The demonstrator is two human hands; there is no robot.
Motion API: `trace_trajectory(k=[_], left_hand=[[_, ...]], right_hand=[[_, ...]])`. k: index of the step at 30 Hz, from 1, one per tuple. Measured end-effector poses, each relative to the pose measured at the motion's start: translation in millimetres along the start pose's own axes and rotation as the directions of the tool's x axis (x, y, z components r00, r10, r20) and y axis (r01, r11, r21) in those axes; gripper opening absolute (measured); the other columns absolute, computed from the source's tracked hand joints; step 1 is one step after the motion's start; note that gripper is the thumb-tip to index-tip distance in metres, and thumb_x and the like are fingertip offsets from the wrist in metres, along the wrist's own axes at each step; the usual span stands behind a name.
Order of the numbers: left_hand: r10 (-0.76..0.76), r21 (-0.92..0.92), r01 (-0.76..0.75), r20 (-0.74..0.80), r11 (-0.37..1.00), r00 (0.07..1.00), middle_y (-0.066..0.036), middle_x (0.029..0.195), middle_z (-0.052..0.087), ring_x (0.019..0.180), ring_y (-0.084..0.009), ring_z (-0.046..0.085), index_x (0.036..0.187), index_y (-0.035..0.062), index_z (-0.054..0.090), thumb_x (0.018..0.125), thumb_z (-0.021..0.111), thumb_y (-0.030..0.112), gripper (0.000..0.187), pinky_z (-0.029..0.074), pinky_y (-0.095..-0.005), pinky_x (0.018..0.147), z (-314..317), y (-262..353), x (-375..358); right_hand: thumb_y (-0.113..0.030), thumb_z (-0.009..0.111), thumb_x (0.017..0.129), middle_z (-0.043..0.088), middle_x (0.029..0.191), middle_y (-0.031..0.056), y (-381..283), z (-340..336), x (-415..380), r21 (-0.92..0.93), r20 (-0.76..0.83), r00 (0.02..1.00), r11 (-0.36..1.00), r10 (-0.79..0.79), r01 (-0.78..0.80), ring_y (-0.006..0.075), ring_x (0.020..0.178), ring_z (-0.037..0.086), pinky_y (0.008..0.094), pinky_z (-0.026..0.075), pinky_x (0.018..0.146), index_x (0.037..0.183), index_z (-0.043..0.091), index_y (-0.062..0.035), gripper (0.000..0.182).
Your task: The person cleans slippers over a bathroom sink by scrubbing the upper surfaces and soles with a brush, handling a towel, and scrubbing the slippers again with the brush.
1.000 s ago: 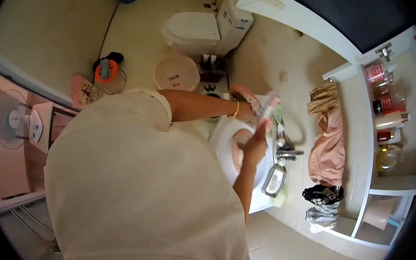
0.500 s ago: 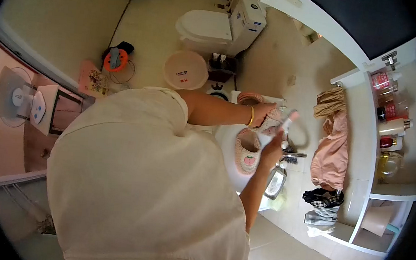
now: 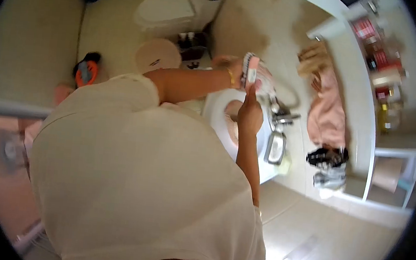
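My right hand (image 3: 250, 115) is closed around the handle of a pink-and-white scrub brush (image 3: 252, 73), its dark-tipped bristles facing my left hand. Above the sink, my left hand (image 3: 236, 75) grips a fluffy pink-and-white slipper (image 3: 266, 79); its fingers are partly hidden behind the brush. The brush lies across or just in front of the slipper; contact is blurred. A second slipper (image 3: 232, 116) rests in the white sink (image 3: 212, 103), partly covered by my right hand. Something pink (image 3: 222, 59) shows behind my left wrist.
Beside the sink are a faucet (image 3: 284, 118) and a soap dish (image 3: 276, 148). Pink cloth (image 3: 327, 111) hangs on the wall near shelves of bottles (image 3: 386, 71). A pink basin (image 3: 158, 56), a dark bin (image 3: 191, 45) and a toilet (image 3: 166, 10) stand to my left.
The view has shifted and turned. My left hand has raised the slipper, and the brush has turned from pointing toward the wall to standing across the slipper with bristles sideways.
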State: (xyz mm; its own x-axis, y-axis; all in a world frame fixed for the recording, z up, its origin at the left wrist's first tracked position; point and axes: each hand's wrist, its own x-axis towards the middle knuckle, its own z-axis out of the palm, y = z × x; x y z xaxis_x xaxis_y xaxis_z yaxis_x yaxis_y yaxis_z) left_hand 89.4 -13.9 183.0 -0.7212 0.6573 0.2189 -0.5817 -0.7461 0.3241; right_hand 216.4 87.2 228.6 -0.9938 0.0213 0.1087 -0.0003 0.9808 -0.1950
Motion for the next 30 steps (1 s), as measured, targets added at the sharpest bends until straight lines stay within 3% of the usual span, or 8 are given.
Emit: trace_trajectory(k=[2, 7, 9, 11, 13, 21, 24, 30], left_hand=[[-0.195, -0.188, 0.234, 0.204, 0.954, 0.959, -0.015, 0.1, 0.063, 0.111, -0.0242, 0.05, 0.105, -0.0009, 0.058, 0.089, 0.038, 0.037, 0.046, 0.037, -0.0353, 0.097, -31.0, 6.1, -2.5], [-0.086, -0.14, 0.014, -0.527, 0.99, 0.845, -0.014, 0.119, 0.054, 0.114, -0.0293, 0.047, 0.112, 0.0032, 0.052, 0.09, 0.036, 0.046, 0.05, 0.028, -0.045, 0.103, 8.1, 4.2, 13.5], [-0.166, -0.378, 0.243, 0.223, 0.893, 0.96, -0.014, 0.123, 0.052, 0.118, -0.0294, 0.043, 0.115, 0.0039, 0.05, 0.091, 0.035, 0.047, 0.052, 0.025, -0.0453, 0.104, -45.4, 5.6, 20.5], [-0.152, -0.097, 0.118, -0.606, 0.988, 0.78, -0.013, 0.126, 0.05, 0.12, -0.0301, 0.042, 0.118, 0.0044, 0.049, 0.092, 0.034, 0.047, 0.052, 0.027, -0.0469, 0.103, 9.5, 9.9, 13.8], [-0.193, -0.078, 0.201, -0.725, 0.977, 0.661, -0.013, 0.123, 0.052, 0.115, -0.0303, 0.046, 0.117, 0.0048, 0.051, 0.092, 0.033, 0.047, 0.052, 0.031, -0.0468, 0.101, 36.3, 11.7, 15.4], [-0.111, 0.134, 0.188, -0.441, 0.973, 0.891, -0.014, 0.122, 0.052, 0.111, -0.0279, 0.051, 0.12, 0.0023, 0.049, 0.092, 0.036, 0.03, 0.042, 0.038, -0.0415, 0.098, 0.2, 5.2, 12.7], [-0.262, 0.096, 0.316, -0.367, 0.944, 0.893, -0.013, 0.116, 0.056, 0.106, -0.0276, 0.054, 0.116, 0.0019, 0.051, 0.092, 0.036, 0.028, 0.039, 0.042, -0.0411, 0.094, -1.3, 6.3, 4.5], [-0.213, 0.49, 0.508, -0.538, 0.708, 0.815, -0.009, 0.111, 0.059, 0.102, -0.0205, 0.055, 0.109, -0.001, 0.057, 0.084, 0.058, 0.014, 0.03, 0.045, -0.0359, 0.088, -71.5, 3.7, -19.6]], right_hand=[[-0.02, 0.041, 0.092, 0.062, 0.076, 0.0207, 41.8, 18.5, 26.4, 0.066, -0.164, 0.982, 0.995, 0.088, -0.078, 0.0376, 0.064, 0.06, 0.0474, 0.045, 0.051, 0.13, 0.043, -0.0184, 0.038], [-0.009, 0.041, 0.087, 0.062, 0.073, 0.0205, 28.9, 16.6, 20.1, -0.028, -0.134, 0.991, 0.999, 0.027, -0.031, 0.0363, 0.067, 0.061, 0.0463, 0.048, 0.056, 0.131, 0.042, -0.018, 0.045], [-0.009, 0.038, 0.088, 0.062, 0.074, 0.0212, 1.9, 15.0, 2.6, 0.064, -0.029, 1.0, 0.998, 0.002, 0.0, 0.0368, 0.067, 0.061, 0.0473, 0.047, 0.057, 0.132, 0.041, -0.0201, 0.046], [-0.013, 0.036, 0.09, 0.062, 0.078, 0.0211, 28.2, 24.6, 19.3, 0.086, -0.091, 0.988, 0.99, 0.122, -0.114, 0.037, 0.068, 0.061, 0.0477, 0.047, 0.058, 0.131, 0.042, -0.0209, 0.043], [-0.019, 0.032, 0.093, 0.063, 0.086, 0.0205, 56.0, 12.6, 36.1, 0.118, -0.075, 0.964, 0.962, 0.257, -0.247, 0.037, 0.07, 0.062, 0.0478, 0.047, 0.059, 0.129, 0.044, -0.0213, 0.038], [-0.01, 0.046, 0.084, 0.061, 0.073, 0.0185, 27.9, 28.5, 7.3, 0.105, -0.027, 0.993, 0.988, 0.115, -0.111, 0.0351, 0.06, 0.061, 0.047, 0.047, 0.052, 0.139, 0.026, -0.0154, 0.059], [-0.019, 0.044, 0.089, 0.061, 0.085, 0.0207, 67.3, 27.3, 25.6, 0.124, 0.078, 0.923, 0.915, 0.377, -0.384, 0.0369, 0.073, 0.062, 0.0476, 0.049, 0.061, 0.134, 0.035, -0.0206, 0.047], [-0.033, 0.042, 0.092, 0.061, 0.098, 0.0229, 79.7, 17.2, -6.7, 0.402, 0.212, 0.9, 0.805, 0.381, -0.436, 0.0408, 0.09, 0.058, 0.0493, 0.046, 0.075, 0.123, 0.051, -0.0234, 0.034]])
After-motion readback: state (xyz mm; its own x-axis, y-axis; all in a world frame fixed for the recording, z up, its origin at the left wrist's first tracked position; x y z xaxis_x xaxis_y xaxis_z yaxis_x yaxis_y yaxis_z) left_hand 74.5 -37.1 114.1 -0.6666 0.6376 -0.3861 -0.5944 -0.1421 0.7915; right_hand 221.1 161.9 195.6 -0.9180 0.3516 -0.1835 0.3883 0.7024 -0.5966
